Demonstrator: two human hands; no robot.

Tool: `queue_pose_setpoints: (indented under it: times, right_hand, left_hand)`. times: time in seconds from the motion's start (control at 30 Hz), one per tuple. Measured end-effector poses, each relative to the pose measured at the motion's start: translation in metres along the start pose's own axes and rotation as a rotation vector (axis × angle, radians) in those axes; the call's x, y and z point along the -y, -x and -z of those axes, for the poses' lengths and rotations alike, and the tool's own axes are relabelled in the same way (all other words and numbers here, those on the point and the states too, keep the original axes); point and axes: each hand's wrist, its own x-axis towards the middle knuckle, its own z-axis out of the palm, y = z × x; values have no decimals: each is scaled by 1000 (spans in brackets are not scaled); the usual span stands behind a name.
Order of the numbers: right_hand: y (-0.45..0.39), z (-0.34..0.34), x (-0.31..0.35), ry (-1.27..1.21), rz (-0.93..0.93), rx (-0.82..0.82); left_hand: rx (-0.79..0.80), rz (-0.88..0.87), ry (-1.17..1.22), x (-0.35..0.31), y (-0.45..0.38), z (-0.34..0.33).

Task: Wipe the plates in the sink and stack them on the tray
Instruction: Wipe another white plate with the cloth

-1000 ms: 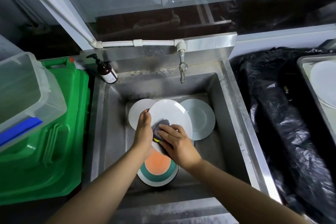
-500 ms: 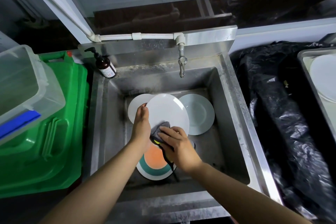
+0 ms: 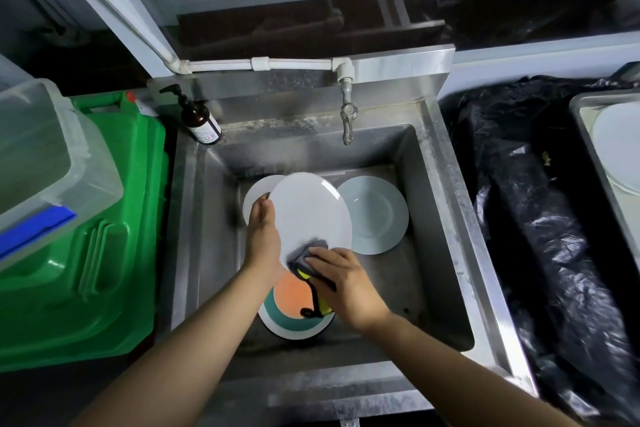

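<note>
Over the steel sink point(image 3: 446, 218) our left hand point(image 3: 262, 236) grips the white plate point(image 3: 310, 215) by its left rim, fingers curled behind it. Our right hand point(image 3: 344, 282) presses a grey cloth point(image 3: 308, 253) onto the plate's near edge, fingers bent over the cloth. Three more plates lie on the sink floor beneath; the tray point(image 3: 585, 135) sits right of the sink.

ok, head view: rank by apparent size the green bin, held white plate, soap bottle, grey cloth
1. green bin, largest by far, though partly hidden under the clear tub.
2. held white plate, raised toward the camera, so it may look bigger than it is.
3. soap bottle and grey cloth: look alike; the cloth is partly under the right hand.
</note>
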Motion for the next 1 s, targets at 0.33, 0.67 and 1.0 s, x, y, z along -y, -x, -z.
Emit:
queue_pose_setpoints:
  times: [0.33,0.67,1.0]
  right_hand:
    - [-10,24,-40,95,-174,-95]
    - [-56,-3,32,-7,-52,-73]
    - [-33,-17,36,51,62,-63]
  left_hand:
    - [-2,31,91,-5,0,11]
    - [19,204,338,-3,18,-6]
    - [2,208,288,-3,10,7]
